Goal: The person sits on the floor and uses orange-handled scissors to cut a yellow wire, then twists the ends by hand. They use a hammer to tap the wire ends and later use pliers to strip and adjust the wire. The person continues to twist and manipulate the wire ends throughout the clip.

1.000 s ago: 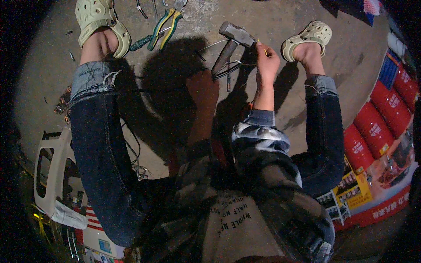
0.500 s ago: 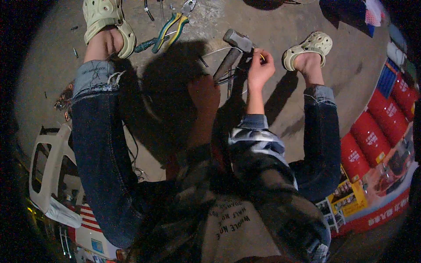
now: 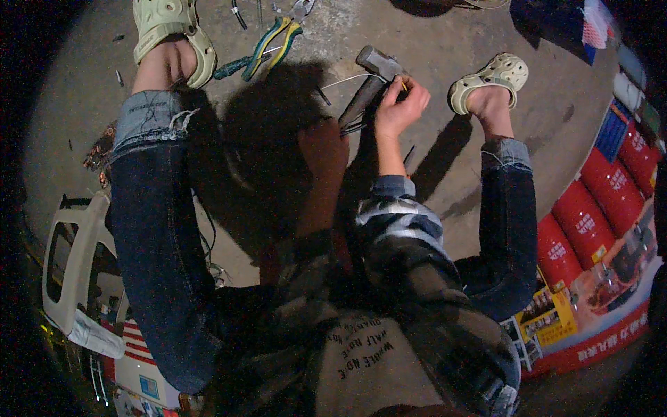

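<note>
My left hand (image 3: 322, 146) is deep in shadow, closed around dark wires beside the lower end of the hammer's handle. My right hand (image 3: 401, 108) pinches a thin yellow piece, likely wire, just below the steel hammer head (image 3: 375, 60). The wooden handle (image 3: 356, 104) slants down between both hands. A thin white wire (image 3: 340, 80) arches toward the hammer. Green-and-yellow pliers (image 3: 267, 50) and a dark green-handled tool (image 3: 229, 69) lie farther up the concrete floor (image 3: 570, 90).
My feet in pale clogs (image 3: 486, 83) flank the work spot. Copper scraps (image 3: 97, 153) lie left of my leg. A pale plastic frame (image 3: 69, 264) stands at lower left. Red drums (image 3: 583, 215) and printed panels line the right. A dark blue item (image 3: 556, 28) lies at upper right.
My right hand has moved leftward and slightly down, its fingers still pinched. My left hand stays about in place. The whole view has shifted a little.
</note>
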A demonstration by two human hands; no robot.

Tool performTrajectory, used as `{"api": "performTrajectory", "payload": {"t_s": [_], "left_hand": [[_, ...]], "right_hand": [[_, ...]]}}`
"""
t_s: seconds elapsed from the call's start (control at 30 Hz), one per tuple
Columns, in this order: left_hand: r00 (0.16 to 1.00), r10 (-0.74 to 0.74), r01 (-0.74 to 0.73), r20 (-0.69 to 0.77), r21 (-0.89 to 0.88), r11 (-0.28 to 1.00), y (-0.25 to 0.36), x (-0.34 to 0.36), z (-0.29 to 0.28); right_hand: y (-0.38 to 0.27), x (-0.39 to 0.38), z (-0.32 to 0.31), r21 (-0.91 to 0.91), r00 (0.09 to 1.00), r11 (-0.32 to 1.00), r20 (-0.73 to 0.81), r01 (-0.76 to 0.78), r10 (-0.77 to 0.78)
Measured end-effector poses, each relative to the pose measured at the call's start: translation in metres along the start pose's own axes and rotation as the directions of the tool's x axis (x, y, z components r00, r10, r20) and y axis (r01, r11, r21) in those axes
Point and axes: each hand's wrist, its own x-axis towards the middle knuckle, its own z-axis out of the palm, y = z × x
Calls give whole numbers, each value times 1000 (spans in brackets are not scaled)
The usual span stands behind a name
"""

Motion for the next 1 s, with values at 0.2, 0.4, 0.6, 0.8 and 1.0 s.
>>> {"api": "performTrajectory", "payload": {"t_s": [0.2, 0.4, 0.6, 0.8, 1.0], "left_hand": [[995, 36, -42, -91, -65, 997, -3, 1, 10], [996, 30, -32, -84, -26, 999, 2, 3, 3], [999, 11, -10, 38, -7, 1000, 0, 3, 5], [998, 46, -45, -47, 34, 998, 3, 2, 7], [999, 29, -28, 16, -35, 999, 3, 4, 8]], "right_hand": [[-5, 5, 0, -17, 1000, 1000, -20, 4, -4], [-4, -2, -6, -58, 1000, 998, -5, -25, 25], [-2, -4, -6, -45, 999, 998, 13, -38, 39], [0, 11, -1, -79, 1000, 997, 7, -8, 9], [-3, 18, -3, -80, 1000, 997, 8, 5, -5]]}}
